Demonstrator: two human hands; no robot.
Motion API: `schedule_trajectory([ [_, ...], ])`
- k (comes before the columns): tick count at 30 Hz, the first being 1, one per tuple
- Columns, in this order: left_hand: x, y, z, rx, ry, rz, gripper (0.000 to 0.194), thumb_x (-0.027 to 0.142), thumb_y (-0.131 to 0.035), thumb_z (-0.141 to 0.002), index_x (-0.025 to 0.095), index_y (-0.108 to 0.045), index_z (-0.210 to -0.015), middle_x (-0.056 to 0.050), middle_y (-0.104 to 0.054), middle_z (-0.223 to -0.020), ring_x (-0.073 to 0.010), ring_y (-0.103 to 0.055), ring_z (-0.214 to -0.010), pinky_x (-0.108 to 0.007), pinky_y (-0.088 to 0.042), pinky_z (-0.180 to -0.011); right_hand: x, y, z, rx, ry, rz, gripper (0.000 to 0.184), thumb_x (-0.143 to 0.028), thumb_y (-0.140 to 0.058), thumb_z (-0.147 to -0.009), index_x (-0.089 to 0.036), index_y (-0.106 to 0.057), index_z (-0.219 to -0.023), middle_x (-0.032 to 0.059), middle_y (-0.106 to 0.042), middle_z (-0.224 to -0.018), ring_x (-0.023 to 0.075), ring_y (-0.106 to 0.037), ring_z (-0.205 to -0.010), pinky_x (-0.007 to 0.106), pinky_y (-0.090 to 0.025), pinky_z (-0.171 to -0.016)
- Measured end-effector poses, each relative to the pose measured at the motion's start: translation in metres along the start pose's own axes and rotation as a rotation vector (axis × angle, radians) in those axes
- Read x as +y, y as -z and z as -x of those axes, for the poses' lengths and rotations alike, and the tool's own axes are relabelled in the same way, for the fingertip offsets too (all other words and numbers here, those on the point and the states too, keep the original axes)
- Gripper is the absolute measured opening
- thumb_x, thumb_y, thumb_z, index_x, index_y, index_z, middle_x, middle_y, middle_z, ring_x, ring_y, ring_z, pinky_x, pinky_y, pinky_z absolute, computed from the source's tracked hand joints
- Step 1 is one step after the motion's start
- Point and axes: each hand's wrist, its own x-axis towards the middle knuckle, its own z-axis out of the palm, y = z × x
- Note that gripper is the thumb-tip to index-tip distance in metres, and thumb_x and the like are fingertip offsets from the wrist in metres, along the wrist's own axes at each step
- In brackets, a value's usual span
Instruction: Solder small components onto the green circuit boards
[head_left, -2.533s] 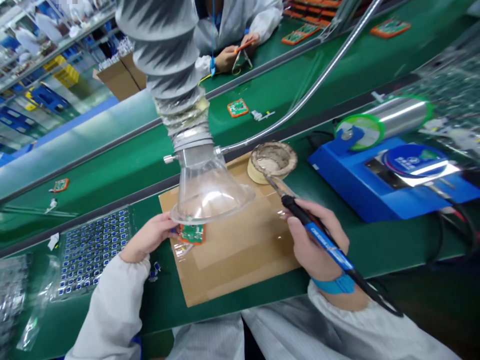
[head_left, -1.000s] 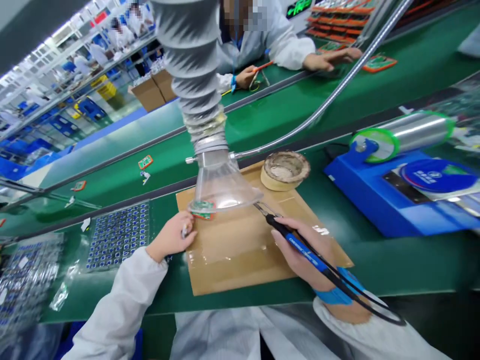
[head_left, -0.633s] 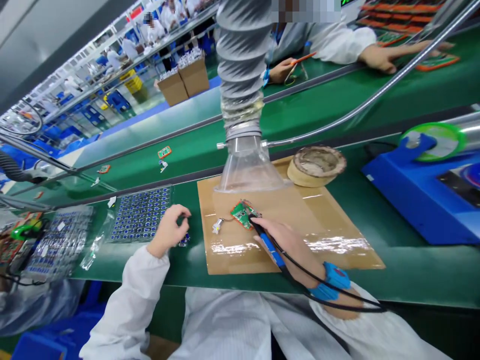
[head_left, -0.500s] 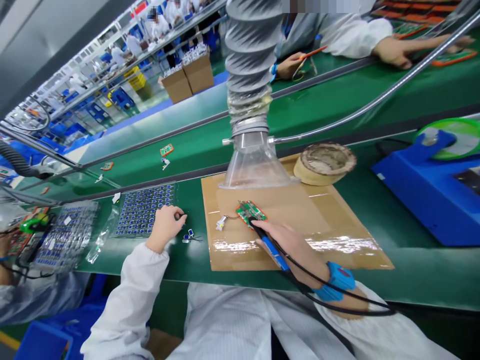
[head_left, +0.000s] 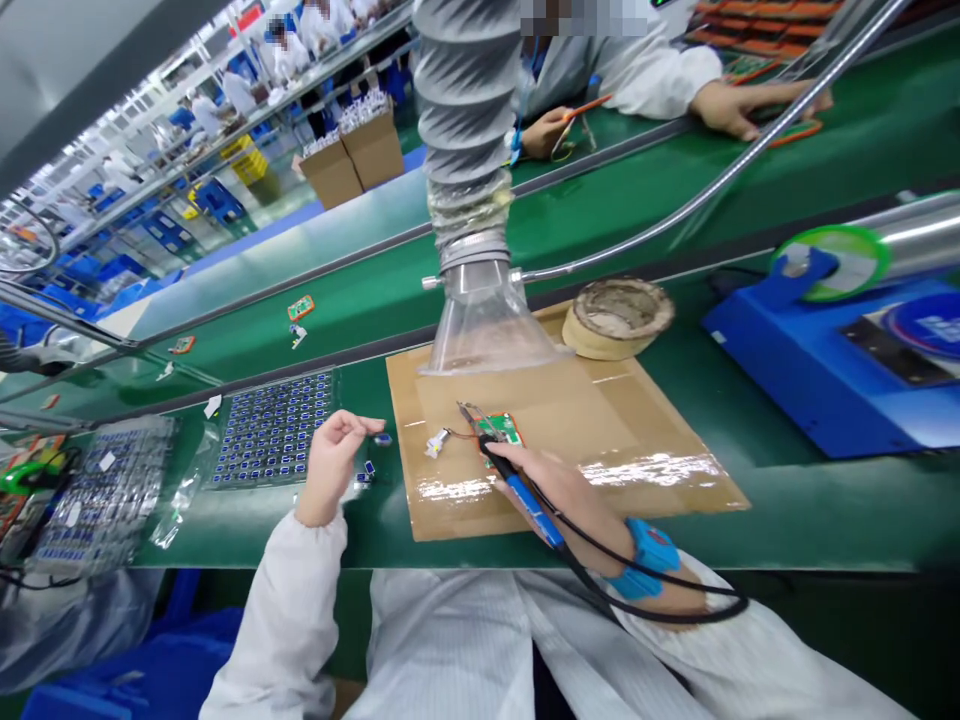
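My left hand is closed in a pinch, with a small blue-faced component at its fingertips, over the green bench between the component tray and the cardboard sheet. Beneath it lie loose components of the same look. My right hand grips a soldering iron by its blue handle. The iron's tip reaches above the left part of a green circuit board with an orange edge; whether they touch I cannot tell. A small white part on a wire sits left of the board.
A clear fume hood hangs over the cardboard sheet. Behind it stands a round tan container. At right is a blue machine. Boards lie on the green conveyor; a co-worker's hand is across it.
My left hand has turned and moved slightly right, bringing a blue-faced component into view at its fingertips. The soldering iron's tip has shifted left over the board. The whole view has shifted slightly.
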Motion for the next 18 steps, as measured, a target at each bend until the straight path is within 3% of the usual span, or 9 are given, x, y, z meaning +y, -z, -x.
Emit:
schedule_trajectory([
  [3,0.002,-0.042,0.011,-0.166,0.139,0.289,0.032,0.038,-0.077,-0.078,0.019,-0.051,-0.076,-0.002,-0.07,-0.068,-0.0202,-0.072,-0.076,-0.033,-0.056,-0.077,-0.01,-0.003,-0.001,0.085,-0.102,-0.176,0.035,-0.036,-0.056,-0.1,-0.028,-0.058,-0.134,0.0064,-0.077,-0.116,0.0251,-0.075,-0.103,0.04,-0.06,-0.091],
  [6,0.003,-0.078,0.02,-0.31,0.263,0.298,0.037,0.044,-0.079,-0.078,0.018,-0.052,-0.079,0.001,-0.064,-0.058,-0.0144,-0.065,-0.052,-0.022,-0.047,-0.049,-0.026,-0.006,-0.005,0.208,-0.237,-0.419,0.031,-0.035,-0.06,-0.099,-0.029,-0.057,-0.129,0.004,-0.078,-0.107,0.0215,-0.076,-0.097,0.038,-0.06,-0.09],
  [8,0.005,-0.091,0.023,-0.35,0.283,0.241,0.039,0.045,-0.08,-0.078,0.017,-0.054,-0.08,0.001,-0.065,-0.06,-0.0122,-0.062,-0.048,-0.019,-0.043,-0.043,-0.035,-0.008,-0.009,0.266,-0.304,-0.528,0.031,-0.033,-0.067,-0.094,-0.029,-0.059,-0.123,0.0028,-0.078,-0.104,0.0199,-0.076,-0.093,0.035,-0.061,-0.086],
  [12,0.01,-0.098,0.025,-0.398,0.289,0.183,0.041,0.047,-0.082,-0.076,0.014,-0.058,-0.08,-0.003,-0.068,-0.065,-0.0112,-0.064,-0.053,-0.018,-0.048,-0.045,-0.042,-0.013,-0.017,0.363,-0.379,-0.692,0.035,-0.025,-0.074,-0.084,-0.027,-0.061,-0.117,0.0013,-0.076,-0.099,0.016,-0.073,-0.079,0.03,-0.062,-0.074],
  [18,0.017,-0.097,0.027,-0.429,0.317,0.098,0.039,0.047,-0.082,-0.075,0.014,-0.062,-0.081,-0.004,-0.071,-0.067,-0.0128,-0.065,-0.056,-0.02,-0.05,-0.047,-0.045,-0.013,-0.022,0.414,-0.429,-0.74,0.028,-0.023,-0.075,-0.081,-0.026,-0.064,-0.107,-0.0019,-0.073,-0.082,0.0153,-0.072,-0.072,0.028,-0.06,-0.07],
])
